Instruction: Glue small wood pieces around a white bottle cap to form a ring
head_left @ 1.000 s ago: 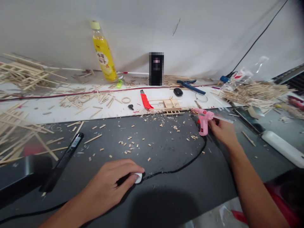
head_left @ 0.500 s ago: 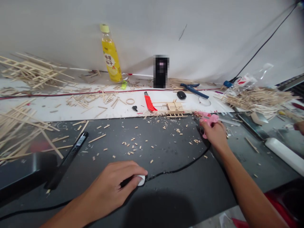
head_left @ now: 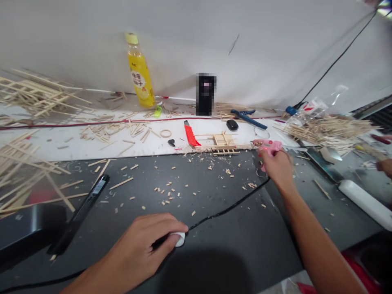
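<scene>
My right hand point(head_left: 278, 169) is closed around a pink hot glue gun point(head_left: 272, 148), its nozzle pointing left. From it a black cord point(head_left: 228, 210) runs across the dark tabletop point(head_left: 214, 183) to my left hand point(head_left: 153, 241), whose thumb and fingers are closed on a small white cord switch point(head_left: 180, 239); the fingers hide part of it. Left of the nozzle lies a little frame of wooden sticks point(head_left: 224, 141). An orange-red utility knife point(head_left: 191, 134) lies beside that frame. Small cut wooden bits point(head_left: 167, 192) are scattered between my hands.
Wooden sticks are heaped at the left point(head_left: 36, 94) and right point(head_left: 330, 128). A yellow drink bottle point(head_left: 141, 79), blue pliers point(head_left: 249, 118) and a black mouse-like object point(head_left: 232, 125) stand or lie behind. A black marker point(head_left: 82, 212) lies left. Another person's hand point(head_left: 385, 166) shows at right.
The view has shifted slightly, so most things appear a little farther left. Both hands keep their holds. At the right edge, the other person's hand is lower, near something tan.
</scene>
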`<state>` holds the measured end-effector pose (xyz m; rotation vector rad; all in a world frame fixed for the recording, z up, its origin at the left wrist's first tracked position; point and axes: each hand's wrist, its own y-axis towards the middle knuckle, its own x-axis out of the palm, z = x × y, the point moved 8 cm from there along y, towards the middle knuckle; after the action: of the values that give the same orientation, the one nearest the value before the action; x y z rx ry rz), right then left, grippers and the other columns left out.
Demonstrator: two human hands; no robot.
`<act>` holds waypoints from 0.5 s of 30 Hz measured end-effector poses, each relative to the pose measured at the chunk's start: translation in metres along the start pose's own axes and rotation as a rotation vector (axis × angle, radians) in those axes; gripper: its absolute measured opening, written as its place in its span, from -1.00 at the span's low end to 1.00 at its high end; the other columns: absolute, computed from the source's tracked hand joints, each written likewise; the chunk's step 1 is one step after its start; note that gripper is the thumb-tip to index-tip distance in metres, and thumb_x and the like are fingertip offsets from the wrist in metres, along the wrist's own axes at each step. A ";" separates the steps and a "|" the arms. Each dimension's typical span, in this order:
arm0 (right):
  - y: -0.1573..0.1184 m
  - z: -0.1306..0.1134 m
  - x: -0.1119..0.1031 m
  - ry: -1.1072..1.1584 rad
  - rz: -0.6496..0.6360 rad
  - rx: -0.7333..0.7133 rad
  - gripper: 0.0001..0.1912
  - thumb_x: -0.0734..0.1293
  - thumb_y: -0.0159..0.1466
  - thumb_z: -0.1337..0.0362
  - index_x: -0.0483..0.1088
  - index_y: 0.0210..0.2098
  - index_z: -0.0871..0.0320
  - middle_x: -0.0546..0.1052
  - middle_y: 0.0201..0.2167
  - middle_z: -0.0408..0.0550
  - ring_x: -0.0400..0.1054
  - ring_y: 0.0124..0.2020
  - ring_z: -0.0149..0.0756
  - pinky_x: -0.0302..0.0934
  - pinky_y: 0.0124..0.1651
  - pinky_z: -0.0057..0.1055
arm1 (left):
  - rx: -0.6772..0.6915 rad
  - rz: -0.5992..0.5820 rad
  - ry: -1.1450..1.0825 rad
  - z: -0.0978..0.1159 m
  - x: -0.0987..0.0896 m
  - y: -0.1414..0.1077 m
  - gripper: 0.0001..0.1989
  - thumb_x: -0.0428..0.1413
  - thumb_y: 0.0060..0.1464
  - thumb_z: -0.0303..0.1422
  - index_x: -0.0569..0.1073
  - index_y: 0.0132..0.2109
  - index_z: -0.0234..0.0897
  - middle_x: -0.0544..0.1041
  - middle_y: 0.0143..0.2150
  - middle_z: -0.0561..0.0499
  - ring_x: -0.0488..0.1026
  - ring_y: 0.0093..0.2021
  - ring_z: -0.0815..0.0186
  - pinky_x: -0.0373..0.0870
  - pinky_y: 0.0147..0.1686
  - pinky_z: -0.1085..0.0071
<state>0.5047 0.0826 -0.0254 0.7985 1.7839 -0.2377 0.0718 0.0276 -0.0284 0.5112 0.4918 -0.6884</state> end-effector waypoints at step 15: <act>-0.020 0.007 -0.017 -0.138 -0.081 0.018 -0.53 0.27 0.33 -0.04 0.31 -0.63 0.01 0.48 -0.58 0.14 0.47 -0.28 0.15 0.28 0.01 0.02 | -0.047 -0.003 -0.006 -0.004 0.002 -0.002 -0.77 0.13 0.35 -0.45 0.59 0.00 -0.03 0.74 -0.17 0.18 0.70 -0.22 0.42 0.52 -0.16 0.62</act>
<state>0.5002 0.0568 -0.0176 0.7062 1.6875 -0.3550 0.0704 0.0271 -0.0329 0.4644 0.5023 -0.6792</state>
